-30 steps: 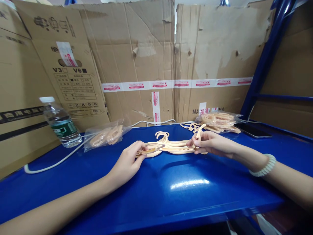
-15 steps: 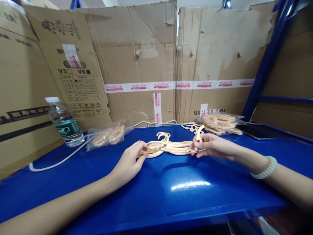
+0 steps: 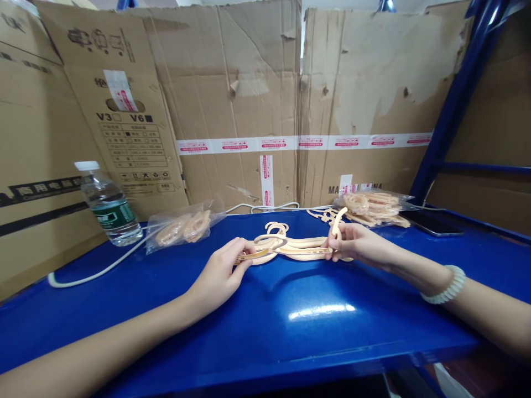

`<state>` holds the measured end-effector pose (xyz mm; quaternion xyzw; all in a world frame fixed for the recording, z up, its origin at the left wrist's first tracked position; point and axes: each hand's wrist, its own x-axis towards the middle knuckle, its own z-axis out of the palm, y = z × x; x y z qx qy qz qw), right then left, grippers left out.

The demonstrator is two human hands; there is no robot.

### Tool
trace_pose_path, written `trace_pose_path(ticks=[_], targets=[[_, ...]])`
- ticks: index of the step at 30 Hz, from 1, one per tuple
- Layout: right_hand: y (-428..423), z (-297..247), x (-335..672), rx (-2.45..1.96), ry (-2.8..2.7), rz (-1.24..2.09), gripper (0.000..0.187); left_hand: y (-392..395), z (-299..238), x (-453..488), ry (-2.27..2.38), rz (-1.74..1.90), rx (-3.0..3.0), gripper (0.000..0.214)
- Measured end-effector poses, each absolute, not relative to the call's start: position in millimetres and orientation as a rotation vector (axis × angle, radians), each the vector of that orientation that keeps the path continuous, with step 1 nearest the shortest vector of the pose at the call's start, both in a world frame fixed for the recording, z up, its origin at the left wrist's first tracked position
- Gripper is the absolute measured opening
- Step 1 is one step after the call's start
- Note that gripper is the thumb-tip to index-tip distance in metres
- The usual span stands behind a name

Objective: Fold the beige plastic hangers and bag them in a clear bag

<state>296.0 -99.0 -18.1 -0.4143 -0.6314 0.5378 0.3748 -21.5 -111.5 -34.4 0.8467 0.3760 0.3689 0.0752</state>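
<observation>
Hangers [image 3: 299, 250] higher (left hand [image 3: 219, 275], right hand [image 3: 357, 245])

Warehouse packing station, not a home. The bench is a blue steel rack shelf [image 3: 290, 342] with a blue upright [image 3: 456, 94]. Flattened shipping cartons [image 3: 232, 83] wall it in, sealed with printed tape [image 3: 249, 145]. Poly bags of beige hangers [image 3: 373, 207] sit at the back, a loose hanger stack [image 3: 290, 249] mid-shelf. Water bottle [image 3: 108, 207] and phone [image 3: 435, 224] are off to the sides.

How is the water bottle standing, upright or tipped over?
Upright: the water bottle stands on its base on the blue table, white cap on top.
</observation>
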Motion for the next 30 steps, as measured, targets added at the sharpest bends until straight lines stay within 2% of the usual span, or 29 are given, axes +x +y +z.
trace_pose_path(ticks=[9, 14, 20, 30], targets=[[-99.1, -22.6, 291.3, -1.052, -1.572, 1.227, 0.045, -115.6, -33.3, -20.8, 1.121, 1.050, 2.552, 0.008], [-99.4, -20.9, 289.4, -1.122, -1.557, 1.104, 0.043, -119.7, -27.7, -18.0, 1.069, 1.025, 2.544, 0.018], [-97.3, -22.9, 289.1, -1.009, -1.481, 1.139, 0.044, -121.5, -23.8, -15.4, 1.102, 1.014, 2.428, 0.021], [-89.8, -4.8, 313.4, -0.848, -1.348, 1.255, 0.026, -110.8, -18.4, -25.0, 1.225, 1.015, 2.380, 0.020]])
